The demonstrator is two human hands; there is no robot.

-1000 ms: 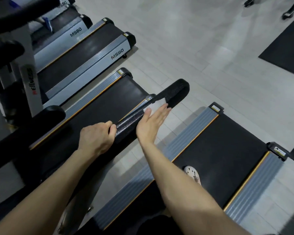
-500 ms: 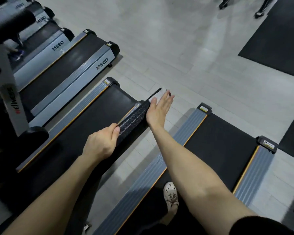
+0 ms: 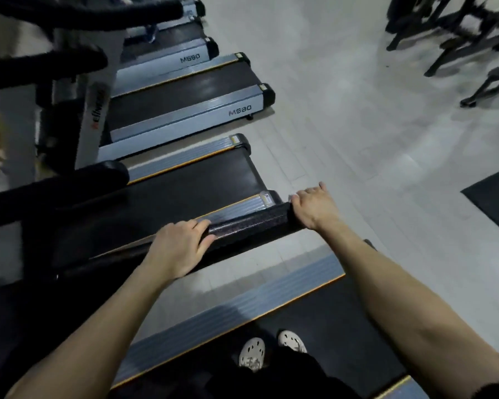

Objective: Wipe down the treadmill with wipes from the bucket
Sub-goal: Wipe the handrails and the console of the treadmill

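head: left hand (image 3: 179, 246), right hand (image 3: 314, 210) on handrail (image 3: 251, 223) near ms80 treadmill (image 3: 190, 90)

Pale grey floor (image 3: 343, 110). Grey-sided treadmills (image 3: 239, 112) lettered MS80 stand side by side upper left. A dark mat (image 3: 496, 203) lies right; blurred black equipment legs (image 3: 401, 12) top right.

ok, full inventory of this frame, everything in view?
treadmills: at least four, black belts with grey side rails, side by side from bottom to top left
MS80 labels: two, dark on grey, upper centre
handrail: one, black, textured, centre
upright post: one, pale with blurred lettering, left
floor: pale grey, right half
mat: one, black, right edge
equipment legs: several, black, blurred, top right
shoes: two, white, on the bottom belt
left hand: grips the handrail mid-length
right hand: fingers curled over the handrail's far end
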